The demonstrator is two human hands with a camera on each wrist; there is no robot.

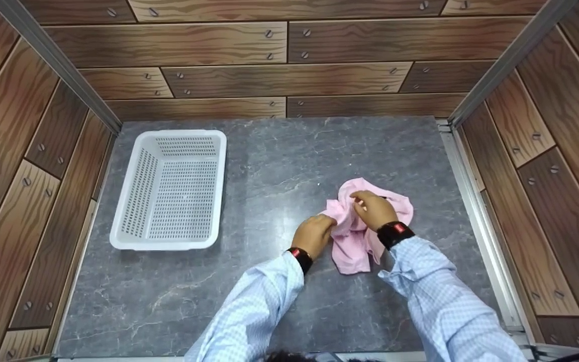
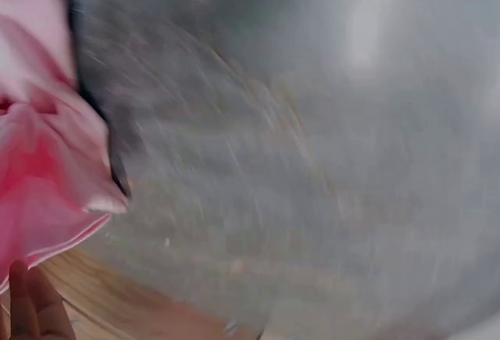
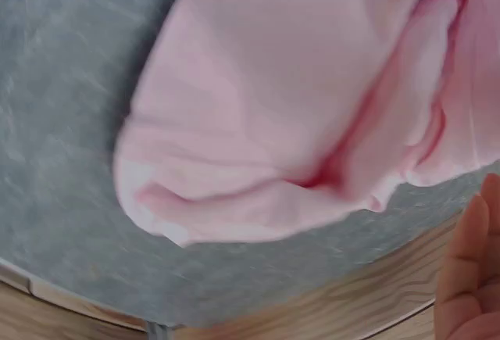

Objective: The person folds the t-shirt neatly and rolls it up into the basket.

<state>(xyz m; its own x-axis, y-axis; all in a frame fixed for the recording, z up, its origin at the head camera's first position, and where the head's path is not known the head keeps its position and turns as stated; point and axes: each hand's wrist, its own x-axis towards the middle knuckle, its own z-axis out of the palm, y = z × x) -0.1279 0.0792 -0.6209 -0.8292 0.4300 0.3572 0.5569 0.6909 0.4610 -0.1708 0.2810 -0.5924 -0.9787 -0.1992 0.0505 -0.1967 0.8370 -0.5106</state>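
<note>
A crumpled pink garment (image 1: 352,246) lies right of the middle of the table; its exact kind is lost in the folds. At its left edge is my left hand (image 1: 313,235), fingertips against the fabric. In the left wrist view, fingers (image 2: 37,309) show beside the hem, but whether they pinch it is hidden. My right hand (image 1: 376,211) is over the upper part of the garment, fingers loosely bent with a gap by the thumb. The right wrist view has its fingers (image 3: 467,266) below the pink fabric (image 3: 258,98), apart from it.
A white perforated plastic basket (image 1: 221,201) stands on the left of the grey marbled table (image 1: 269,151). Wood-patterned walls (image 1: 289,45) enclose the back and both sides, and a metal rail (image 1: 485,226) runs along the right edge.
</note>
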